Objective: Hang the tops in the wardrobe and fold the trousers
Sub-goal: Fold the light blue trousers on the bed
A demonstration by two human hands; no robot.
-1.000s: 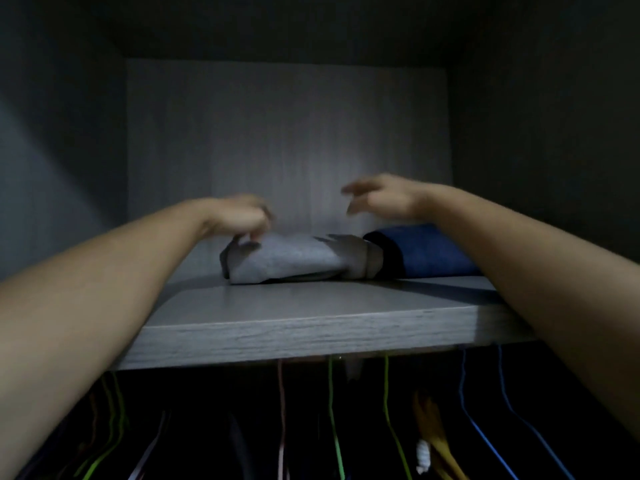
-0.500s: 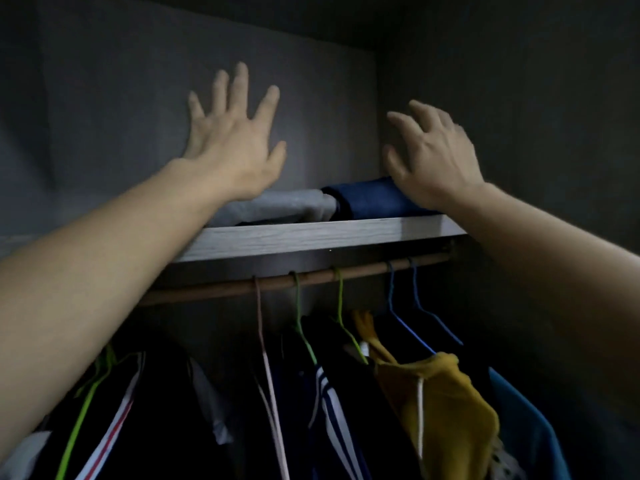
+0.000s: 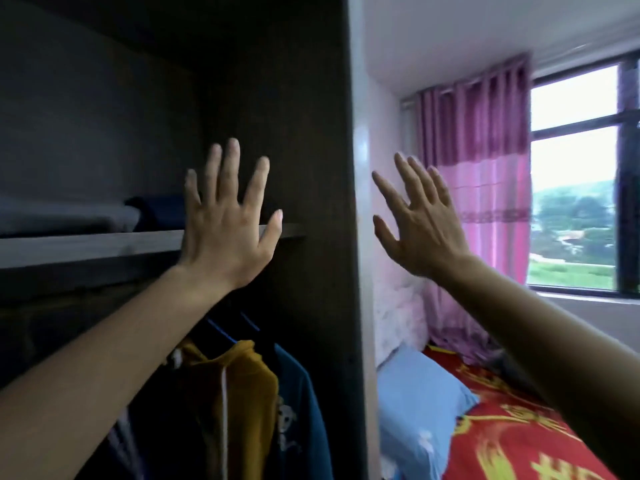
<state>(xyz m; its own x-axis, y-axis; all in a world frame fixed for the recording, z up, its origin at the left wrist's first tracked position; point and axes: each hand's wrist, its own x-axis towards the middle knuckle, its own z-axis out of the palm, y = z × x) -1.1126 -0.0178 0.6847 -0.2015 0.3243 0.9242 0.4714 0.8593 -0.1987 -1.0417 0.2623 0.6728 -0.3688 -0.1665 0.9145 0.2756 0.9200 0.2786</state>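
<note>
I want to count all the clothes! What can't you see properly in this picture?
Head view only:
- Folded blue trousers: the left hand covers their right end, and the shelf is dark.
- Tops left of the yellow hoodie: hidden behind the left forearm, too dark to count.
- Hoodie and blue top: cut off by the bottom edge.
- Red bedcover: partly behind the right arm.

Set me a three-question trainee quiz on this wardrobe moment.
1. True or false: the left hand grips a hanger.
2. What lies beside the folded grey garment on the shelf? A) folded blue garment B) shoes C) hat
3. Fill in: the hanging hoodie is ___ coloured.
Key: 1 false; 2 A; 3 mustard.
</note>
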